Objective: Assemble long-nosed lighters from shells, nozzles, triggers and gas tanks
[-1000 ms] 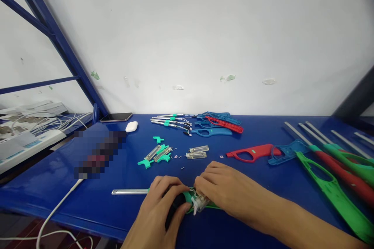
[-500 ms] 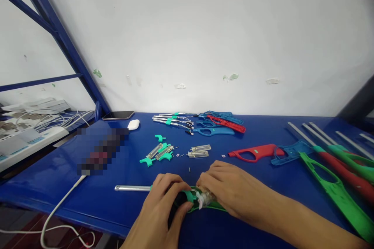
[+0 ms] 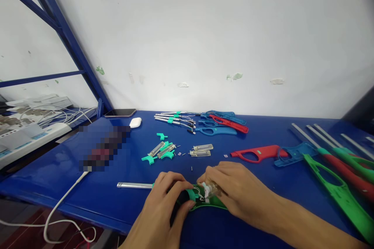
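Note:
My left hand (image 3: 163, 206) is wrapped round the front of a green lighter half-shell (image 3: 214, 204), near the table's front edge. From that shell a silver metal tube (image 3: 134, 185) sticks out to the left. Thin white wires and a small black part (image 3: 201, 200) lie in the shell beside my left fingertips. Pinched in my right hand (image 3: 236, 186) is a clear fuel tank (image 3: 212, 189) with a white end, tilted over the shell. My fingers hide much of both the tank and the shell.
Behind my hands lie several clear tanks (image 3: 201, 153), teal triggers (image 3: 148, 160) and tiny loose parts. Metal tubes (image 3: 169, 120) and blue shells (image 3: 217, 130) are farther back. To the right are a red shell (image 3: 255, 153), a green shell (image 3: 336, 194) and several long-tubed lighters.
The clear tank in my right hand has shifted slightly right and up, showing the wires and black part in the shell. My left hand keeps its hold; the view has shifted slightly.

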A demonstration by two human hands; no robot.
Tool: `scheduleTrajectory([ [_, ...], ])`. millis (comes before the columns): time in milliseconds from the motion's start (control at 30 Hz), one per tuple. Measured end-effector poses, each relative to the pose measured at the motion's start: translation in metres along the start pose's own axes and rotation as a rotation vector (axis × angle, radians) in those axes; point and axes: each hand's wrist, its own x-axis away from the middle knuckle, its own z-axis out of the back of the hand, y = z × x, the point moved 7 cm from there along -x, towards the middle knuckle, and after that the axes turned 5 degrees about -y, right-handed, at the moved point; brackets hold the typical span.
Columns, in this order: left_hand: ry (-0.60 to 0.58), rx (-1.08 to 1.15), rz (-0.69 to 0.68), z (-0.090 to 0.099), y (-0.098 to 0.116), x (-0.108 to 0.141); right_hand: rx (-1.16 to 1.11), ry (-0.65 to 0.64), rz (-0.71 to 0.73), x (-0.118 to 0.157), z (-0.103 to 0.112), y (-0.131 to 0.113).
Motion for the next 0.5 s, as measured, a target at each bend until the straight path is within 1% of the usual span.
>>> scheduleTrajectory([
  [167, -0.003, -0.008, 0.014, -0.001, -0.001, 0.002, -0.003, 0.070, -0.029, 0.000, 0.003, 0.001],
  [267, -0.018, -0.015, -0.001, 0.000, 0.001, 0.001, 0.001, 0.080, -0.044, 0.000, 0.003, 0.002],
  [400, -0.051, -0.020, -0.026, -0.002, 0.005, -0.010, 0.011, 0.076, -0.048, 0.001, 0.000, 0.004],
  [500, -0.054, -0.008, -0.017, -0.006, 0.006, -0.022, 0.017, 0.065, -0.054, 0.000, 0.000, 0.004],
])
